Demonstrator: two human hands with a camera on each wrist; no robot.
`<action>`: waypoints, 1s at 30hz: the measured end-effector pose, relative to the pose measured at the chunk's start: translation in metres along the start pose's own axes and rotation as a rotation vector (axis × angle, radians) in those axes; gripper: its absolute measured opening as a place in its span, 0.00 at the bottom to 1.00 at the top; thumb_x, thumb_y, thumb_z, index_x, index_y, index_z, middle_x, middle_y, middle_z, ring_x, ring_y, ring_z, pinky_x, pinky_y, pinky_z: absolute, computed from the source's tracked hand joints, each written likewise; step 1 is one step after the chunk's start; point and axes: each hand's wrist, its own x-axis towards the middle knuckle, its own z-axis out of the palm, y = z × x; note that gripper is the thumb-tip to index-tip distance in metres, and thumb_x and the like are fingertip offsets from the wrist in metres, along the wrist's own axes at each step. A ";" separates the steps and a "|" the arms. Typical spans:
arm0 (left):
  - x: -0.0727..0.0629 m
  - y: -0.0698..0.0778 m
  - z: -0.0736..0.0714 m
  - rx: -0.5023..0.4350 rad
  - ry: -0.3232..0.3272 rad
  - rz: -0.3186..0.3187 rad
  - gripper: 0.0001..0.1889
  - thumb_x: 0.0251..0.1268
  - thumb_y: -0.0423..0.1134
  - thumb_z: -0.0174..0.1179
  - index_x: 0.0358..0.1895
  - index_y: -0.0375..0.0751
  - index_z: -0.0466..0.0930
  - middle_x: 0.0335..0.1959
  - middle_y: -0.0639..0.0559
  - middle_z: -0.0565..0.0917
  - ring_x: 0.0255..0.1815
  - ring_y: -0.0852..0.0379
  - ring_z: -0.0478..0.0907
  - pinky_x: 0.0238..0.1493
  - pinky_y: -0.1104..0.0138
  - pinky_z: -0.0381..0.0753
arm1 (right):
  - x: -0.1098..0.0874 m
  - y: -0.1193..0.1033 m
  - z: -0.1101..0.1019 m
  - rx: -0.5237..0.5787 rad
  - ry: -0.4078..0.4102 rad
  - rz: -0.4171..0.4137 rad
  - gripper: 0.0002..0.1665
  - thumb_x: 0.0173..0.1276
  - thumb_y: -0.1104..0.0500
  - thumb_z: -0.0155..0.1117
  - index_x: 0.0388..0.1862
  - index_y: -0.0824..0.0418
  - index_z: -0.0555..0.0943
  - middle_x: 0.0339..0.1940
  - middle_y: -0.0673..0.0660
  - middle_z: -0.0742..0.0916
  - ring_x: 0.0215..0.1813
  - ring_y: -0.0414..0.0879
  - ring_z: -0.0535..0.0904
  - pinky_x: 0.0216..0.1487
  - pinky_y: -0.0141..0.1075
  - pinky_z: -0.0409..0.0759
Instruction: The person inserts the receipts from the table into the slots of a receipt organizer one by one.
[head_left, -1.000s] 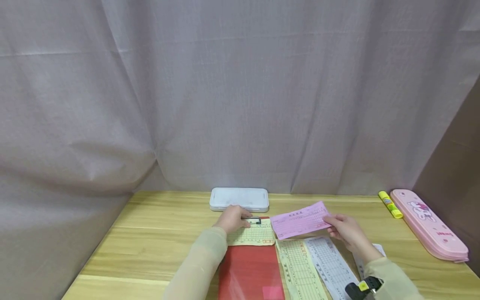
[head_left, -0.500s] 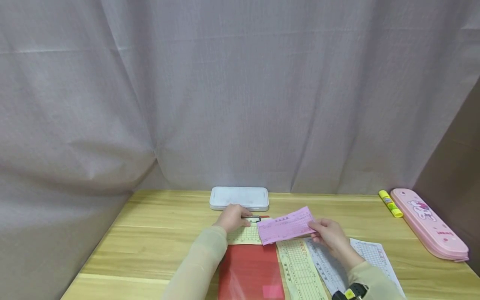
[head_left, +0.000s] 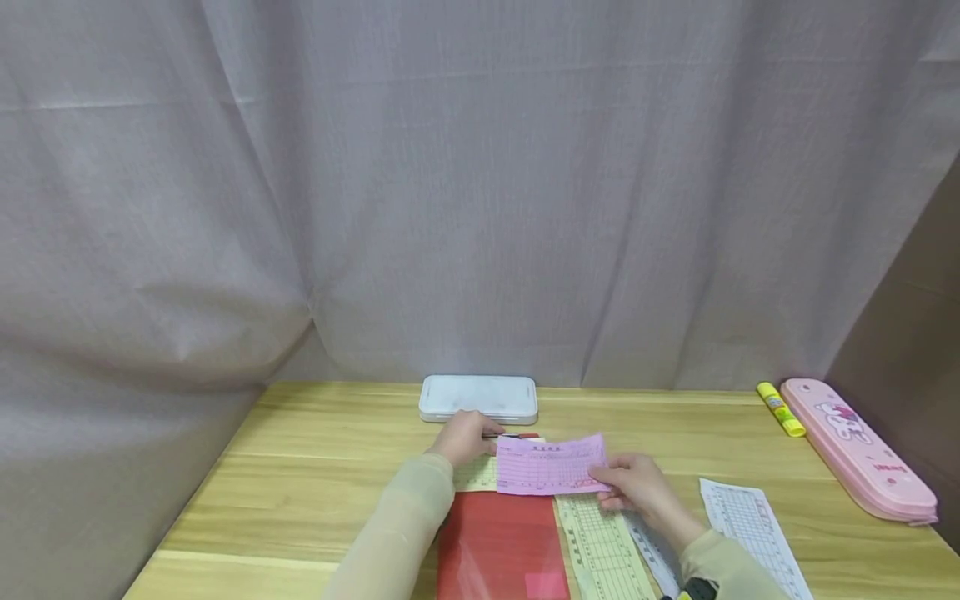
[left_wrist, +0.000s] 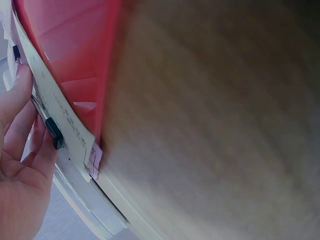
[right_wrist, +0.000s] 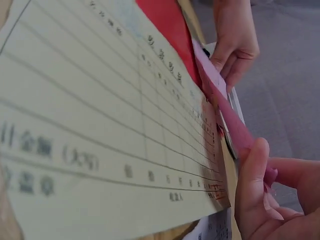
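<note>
My left hand (head_left: 461,437) pinches the metal clip with black ends (left_wrist: 54,132) at the top of a red clipboard (head_left: 498,542). A pale yellow form slip (head_left: 472,475) lies across the board's top, its upper edge by the clip. Between the thumb and fingers of my right hand (head_left: 641,487) is the right end of a pink form slip (head_left: 551,467). The pink slip spreads over the yellow one, its left end close to my left fingertips, and hides most of the clip in the head view.
Right of the clipboard lie another pale yellow slip (head_left: 603,550) and white slips (head_left: 753,533), one partly under my right arm. Behind the board stands a white case (head_left: 478,397). A yellow glue stick (head_left: 782,409) and pink pencil case (head_left: 862,450) sit far right, before a grey curtain (head_left: 480,208).
My right hand has carried the pink slip left and slightly down, levelling it over the yellow slip on the clipboard. A white slip at right has come into view. My left hand stays at the clip.
</note>
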 end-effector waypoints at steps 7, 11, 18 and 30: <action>0.000 0.001 0.001 0.015 0.013 0.008 0.15 0.51 0.33 0.70 0.44 0.47 0.87 0.43 0.56 0.87 0.50 0.58 0.81 0.53 0.66 0.78 | -0.002 0.003 -0.003 -0.040 -0.094 0.000 0.14 0.65 0.62 0.61 0.39 0.75 0.75 0.18 0.54 0.80 0.18 0.38 0.77 0.23 0.30 0.82; 0.000 0.001 0.001 0.007 0.010 0.005 0.13 0.53 0.33 0.69 0.44 0.46 0.87 0.42 0.56 0.87 0.49 0.58 0.82 0.53 0.66 0.79 | -0.005 0.003 -0.004 -0.041 -0.182 -0.012 0.13 0.66 0.61 0.61 0.37 0.73 0.75 0.17 0.51 0.80 0.18 0.37 0.77 0.22 0.28 0.81; 0.001 -0.002 0.002 0.003 0.001 -0.015 0.13 0.54 0.36 0.69 0.45 0.47 0.87 0.43 0.57 0.87 0.49 0.59 0.82 0.52 0.67 0.79 | -0.006 0.000 0.005 -0.007 -0.241 -0.011 0.14 0.65 0.62 0.60 0.40 0.75 0.75 0.18 0.51 0.80 0.17 0.36 0.76 0.22 0.27 0.81; 0.002 -0.003 0.002 -0.033 -0.007 -0.027 0.16 0.49 0.40 0.72 0.44 0.48 0.87 0.42 0.58 0.87 0.48 0.59 0.82 0.52 0.66 0.79 | -0.006 -0.002 0.014 -0.032 -0.273 -0.019 0.09 0.64 0.64 0.59 0.36 0.70 0.74 0.18 0.50 0.79 0.18 0.36 0.76 0.22 0.27 0.81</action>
